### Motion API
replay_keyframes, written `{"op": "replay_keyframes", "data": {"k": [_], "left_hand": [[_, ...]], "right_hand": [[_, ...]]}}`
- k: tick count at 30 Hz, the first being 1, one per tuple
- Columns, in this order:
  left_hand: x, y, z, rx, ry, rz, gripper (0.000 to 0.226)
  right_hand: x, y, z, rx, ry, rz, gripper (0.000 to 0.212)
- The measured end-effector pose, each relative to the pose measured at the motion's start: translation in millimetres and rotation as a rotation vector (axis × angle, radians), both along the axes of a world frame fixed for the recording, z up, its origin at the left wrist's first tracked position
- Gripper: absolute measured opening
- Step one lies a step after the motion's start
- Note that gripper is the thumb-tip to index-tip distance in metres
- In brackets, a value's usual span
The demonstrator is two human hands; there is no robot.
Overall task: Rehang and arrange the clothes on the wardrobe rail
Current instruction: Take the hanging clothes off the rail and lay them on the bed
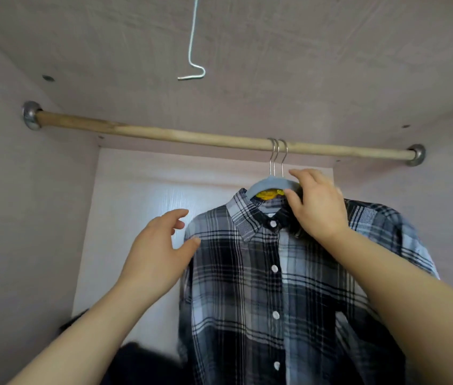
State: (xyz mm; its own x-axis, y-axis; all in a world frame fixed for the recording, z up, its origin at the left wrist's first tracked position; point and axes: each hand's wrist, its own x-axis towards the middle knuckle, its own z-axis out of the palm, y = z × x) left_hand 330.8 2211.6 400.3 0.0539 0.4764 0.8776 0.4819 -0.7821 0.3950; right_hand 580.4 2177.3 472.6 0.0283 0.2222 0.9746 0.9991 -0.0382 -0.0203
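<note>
A wooden rail (164,133) spans the wardrobe from left to right. Three metal hooks (276,154) hang on it right of centre. The front one belongs to a pale blue hanger (264,185) carrying a grey, black and white plaid shirt (250,287). Something yellow (268,194) shows behind the collar. My right hand (317,204) pinches the hanger's right shoulder and the collar. My left hand (161,245) is spread, its thumb touching the shirt's left shoulder.
A white wire hook (192,51) dangles from above in front of the wardrobe's top panel. Metal sockets (31,115) hold the rail ends. Dark clothing (136,362) lies low at the left. The rail's left half carries no hangers.
</note>
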Motion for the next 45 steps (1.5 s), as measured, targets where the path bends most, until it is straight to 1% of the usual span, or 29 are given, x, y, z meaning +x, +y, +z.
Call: {"op": "replay_keyframes", "data": {"k": [3, 8, 12, 15, 20, 22, 25, 31, 35, 38, 40, 42, 45], "left_hand": [[6, 4, 12, 0.036, 0.013, 0.043, 0.049], [9, 8, 30, 0.098, 0.011, 0.103, 0.049], [6, 3, 41, 0.126, -0.004, 0.179, 0.050], [-4, -6, 41, 0.165, -0.048, 0.257, 0.050], [-41, -29, 2, 0.223, -0.047, 0.439, 0.051], [-60, -43, -26, 0.200, -0.029, 0.510, 0.054], [-88, -65, -79, 0.130, 0.012, 0.631, 0.055], [-126, -142, -202, -0.135, -0.062, 0.824, 0.054], [-135, -214, -287, -0.342, -0.126, 0.983, 0.054], [-140, -277, -340, -0.484, -0.204, 1.122, 0.051], [-142, -322, -366, -0.559, -0.256, 1.214, 0.055], [-143, -368, -385, -0.610, -0.274, 1.317, 0.058], [-137, -434, -407, -0.648, -0.336, 1.454, 0.053]], "right_hand": [[8, 17, 11, -0.056, -0.058, -0.079, 0.041], [16, 30, 21, -0.013, -0.144, -0.040, 0.034], [7, 32, 33, 0.104, -0.107, 0.140, 0.035], [-16, 29, 42, 0.169, -0.120, 0.293, 0.034], [-58, 26, 15, 0.189, -0.144, 0.460, 0.033], [-78, 22, -9, 0.207, -0.184, 0.552, 0.032], [-112, 17, -56, 0.182, -0.210, 0.727, 0.032], [-176, 5, -175, 0.070, -0.263, 1.038, 0.030], [-220, -12, -270, -0.029, -0.242, 1.269, 0.024], [-257, -43, -335, -0.081, -0.247, 1.427, 0.020], [-280, -73, -370, -0.121, -0.248, 1.540, 0.019], [-303, -105, -395, -0.167, -0.256, 1.652, 0.020], [-333, -159, -419, -0.232, -0.276, 1.808, 0.022]]}}
